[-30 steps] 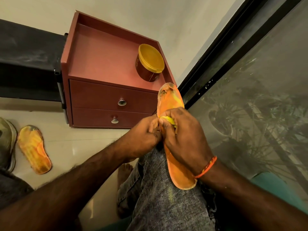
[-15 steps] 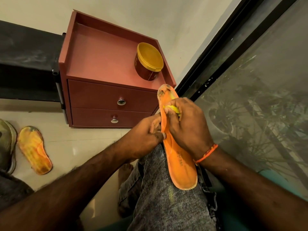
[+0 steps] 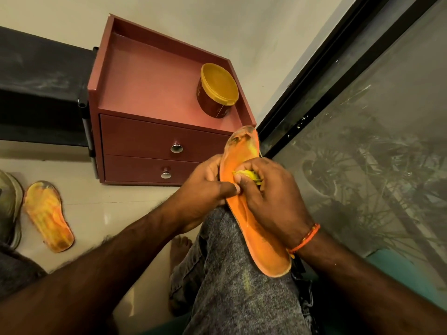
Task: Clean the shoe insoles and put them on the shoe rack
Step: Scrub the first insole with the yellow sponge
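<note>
Both hands grip one orange insole (image 3: pixel 260 243) resting on the knee: the left hand (image 3: pixel 205 187) pinches its edge, the right hand (image 3: pixel 271 194) presses a half-hidden yellow cloth (image 3: pixel 249 174) against it. A second insole (image 3: pixel 48 216) lies on the floor (image 3: pixel 101 213) near the left edge, beside a cut-off shoe (image 3: pixel 9 209).

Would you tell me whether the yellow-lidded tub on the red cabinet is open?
No, the yellow lid sits closed on the tub, which stands on the cabinet top.

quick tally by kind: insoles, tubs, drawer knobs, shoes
insoles: 2, one held on the knee, one on the floor
tubs: 1
drawer knobs: 2
shoes: 1, partly in view
total: 6
</note>
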